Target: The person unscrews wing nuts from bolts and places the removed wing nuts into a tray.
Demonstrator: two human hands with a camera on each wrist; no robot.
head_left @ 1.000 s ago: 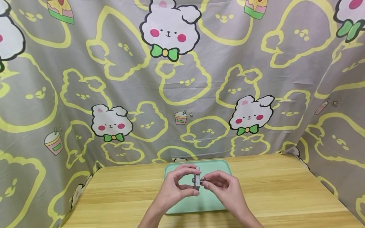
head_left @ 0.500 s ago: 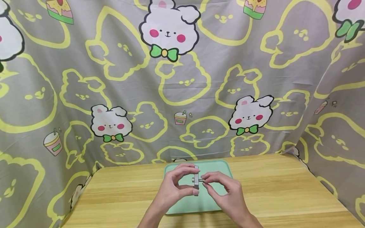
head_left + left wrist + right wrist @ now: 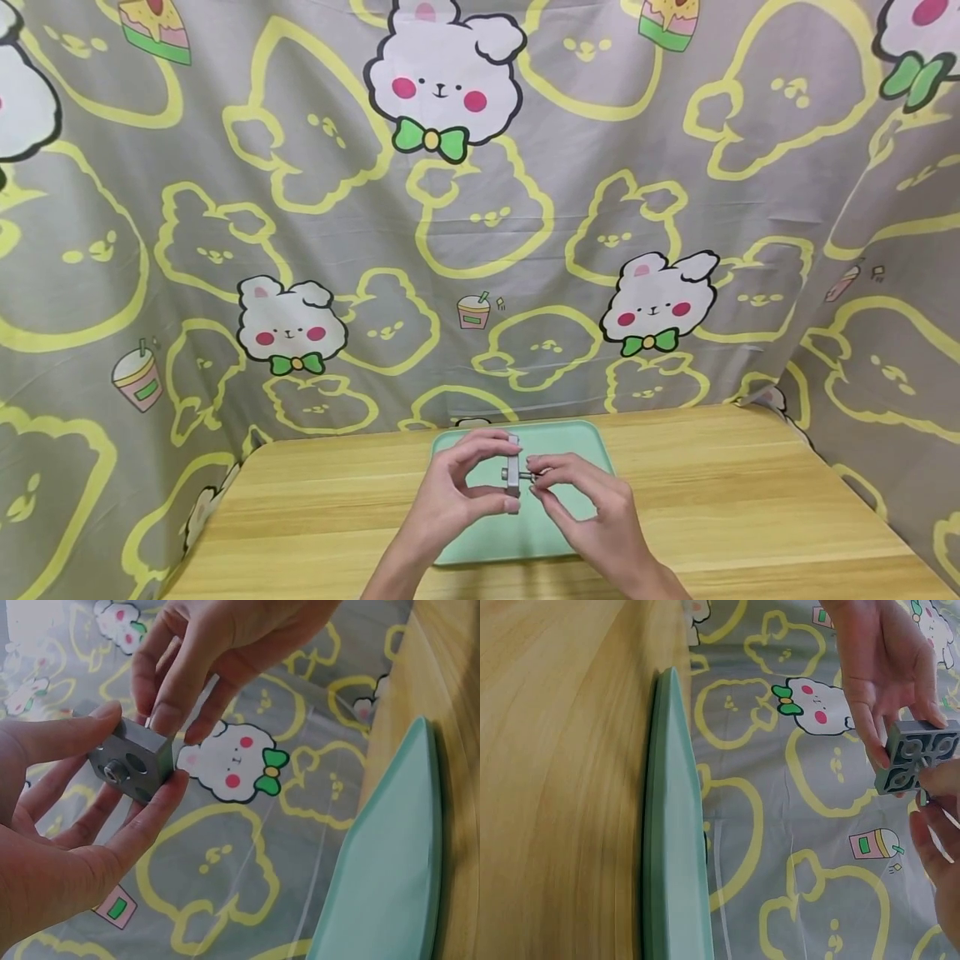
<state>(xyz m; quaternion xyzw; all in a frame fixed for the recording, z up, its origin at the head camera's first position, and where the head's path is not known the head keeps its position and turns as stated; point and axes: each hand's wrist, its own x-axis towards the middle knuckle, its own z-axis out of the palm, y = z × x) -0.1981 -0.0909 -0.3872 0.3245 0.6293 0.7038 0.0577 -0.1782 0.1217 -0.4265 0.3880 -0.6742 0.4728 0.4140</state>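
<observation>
your left hand (image 3: 459,485) grips the grey block (image 3: 513,485), upright, seen against the tray (image 3: 483,548) between its left and right edges; the bolt (image 3: 524,475) runs sideways through it to your right hand (image 3: 596,506), nearer its free end and pinching there.

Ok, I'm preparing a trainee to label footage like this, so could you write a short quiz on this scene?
1. Open question: Which hand grips the grey square block between thumb and fingers?
2. Multiple choice: The mint-green rectangular tray lies on a yellowish-brown table that looks like:
A) stone
B) wood
C) clear glass
3. True or false: The right hand has its fingertips at the thin grey metal-looking rod that sticks out of the block.

Key:
1. The left hand.
2. B.
3. True.
</observation>
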